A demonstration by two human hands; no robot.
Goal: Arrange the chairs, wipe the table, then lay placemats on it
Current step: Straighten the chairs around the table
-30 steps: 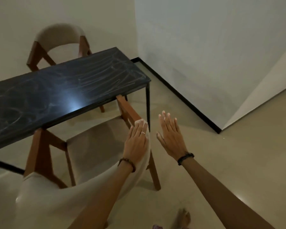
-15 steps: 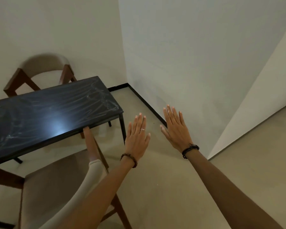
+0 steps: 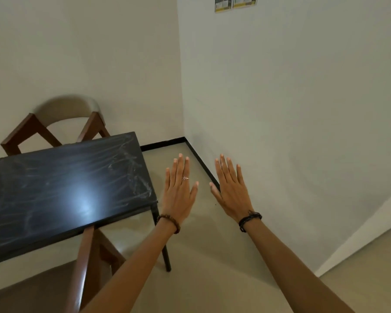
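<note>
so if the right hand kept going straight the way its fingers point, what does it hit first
Probably the white wall. The right hand is open and holds nothing, fingers aimed forward toward the black baseboard and the wall above it. Nothing shows in between, though depth is hard to judge from this one view.

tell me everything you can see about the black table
The table has a long rectangular black top, glossy, streaked with whitish smears and a light glare. One thin black leg shows at its near right corner. It stands level on the beige floor. One chair sits behind it, another chair runs under its near edge. Neither hand touches it.
</note>
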